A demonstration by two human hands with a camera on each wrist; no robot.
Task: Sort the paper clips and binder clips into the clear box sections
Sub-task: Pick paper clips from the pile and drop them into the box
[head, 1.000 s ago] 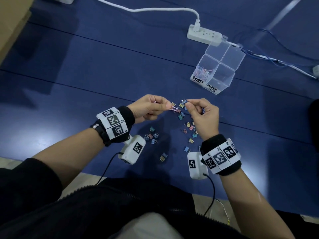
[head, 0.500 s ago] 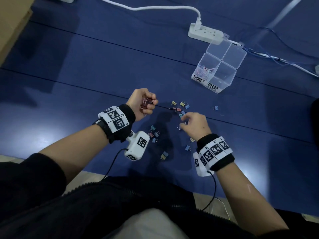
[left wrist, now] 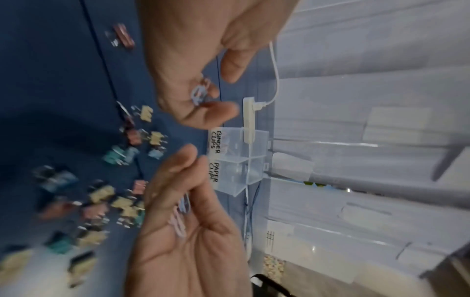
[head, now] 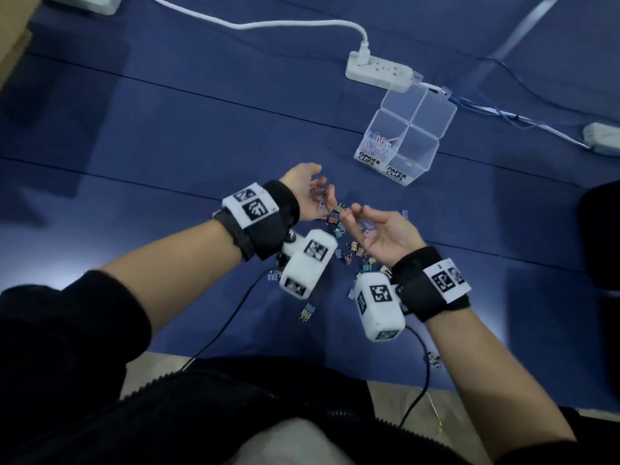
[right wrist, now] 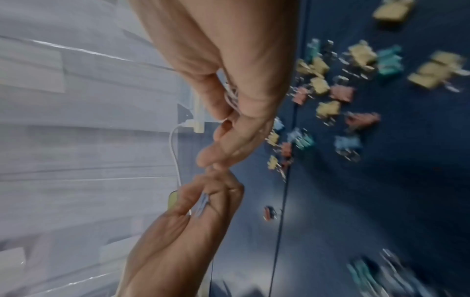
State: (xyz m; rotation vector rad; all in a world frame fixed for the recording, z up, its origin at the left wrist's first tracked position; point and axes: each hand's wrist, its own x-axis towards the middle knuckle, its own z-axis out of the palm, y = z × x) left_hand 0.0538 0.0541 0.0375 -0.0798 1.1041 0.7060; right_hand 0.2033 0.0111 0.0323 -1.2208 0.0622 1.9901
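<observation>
hands meet palm-up above the blue mat (head: 167, 146). left hand (head: 307, 193) cups a few pastel paper clips (head: 318, 198) in loosely curled fingers; right hand (head: 382, 234) likewise cradles paper clips (head: 367, 229), its fingertips nearly touching the left's. colourful binder clips (head: 345, 243) lie scattered on the mat beneath and around both hands. clear box (head: 407, 129) stands well apart beyond them, lid open, with paper clips in the section labelled binder clips. white power strip (head: 379, 72) lies just behind it.

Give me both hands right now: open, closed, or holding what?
Left hand: fingers curled around a few paper clips.
Right hand: palm up, fingers loosely curled over paper clips.
</observation>
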